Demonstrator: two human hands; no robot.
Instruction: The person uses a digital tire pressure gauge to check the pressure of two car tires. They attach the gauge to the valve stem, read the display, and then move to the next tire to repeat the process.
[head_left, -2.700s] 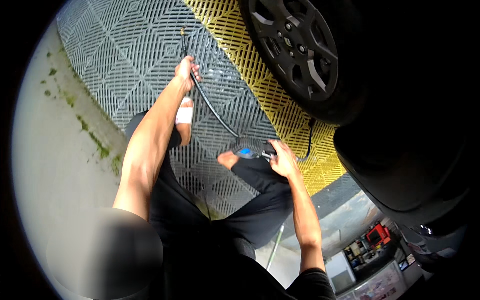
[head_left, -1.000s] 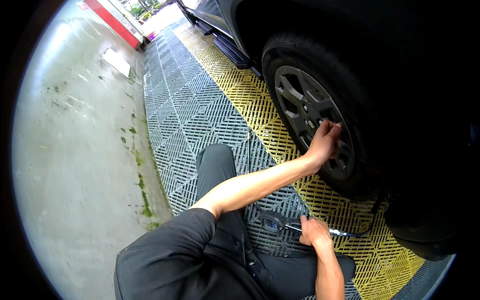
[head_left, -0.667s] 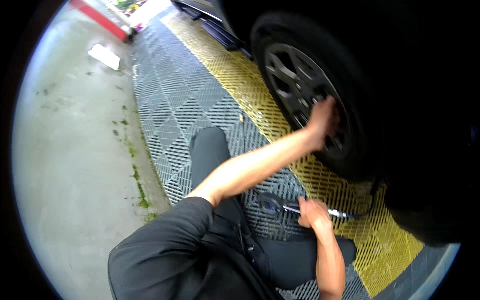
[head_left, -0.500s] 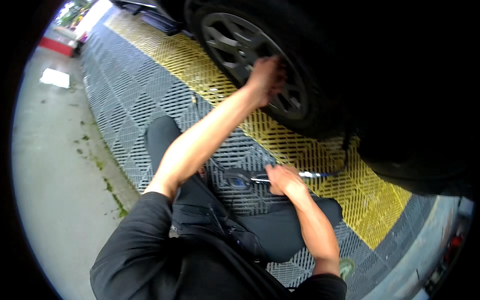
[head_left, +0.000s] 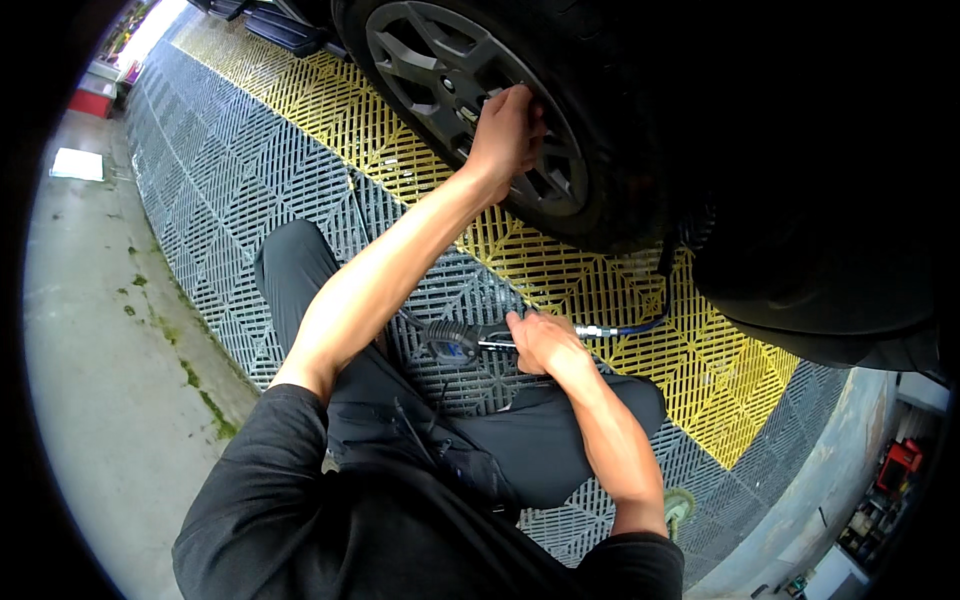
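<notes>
My left hand (head_left: 506, 140) reaches to the lower part of the grey spoked wheel (head_left: 447, 84) of a parked vehicle. Its fingers curl closed against the rim between the spokes, and whatever they pinch is hidden behind them. Lower down, my right hand (head_left: 548, 342) is wrapped around the grip of a tire inflator gun with a round gauge (head_left: 452, 342), held level above the floor mat. From the gun's right end, a silver fitting (head_left: 597, 331) leads into a blue hose (head_left: 645, 327) that bends up beside the tire (head_left: 625, 205).
Grey and yellow slatted floor tiles (head_left: 720, 400) spread under the vehicle and my bent legs (head_left: 520, 455). Bare concrete (head_left: 90, 330) with a white sheet (head_left: 77, 164) lies at left. A dark bumper (head_left: 820, 320) hangs low at right, with a red object (head_left: 900, 462) among clutter beyond.
The picture has shifted slightly, so the wheel and both hands sit higher and further left. My left hand, blurred before, now shows sharply at the rim. My right hand still grips the inflator gun.
</notes>
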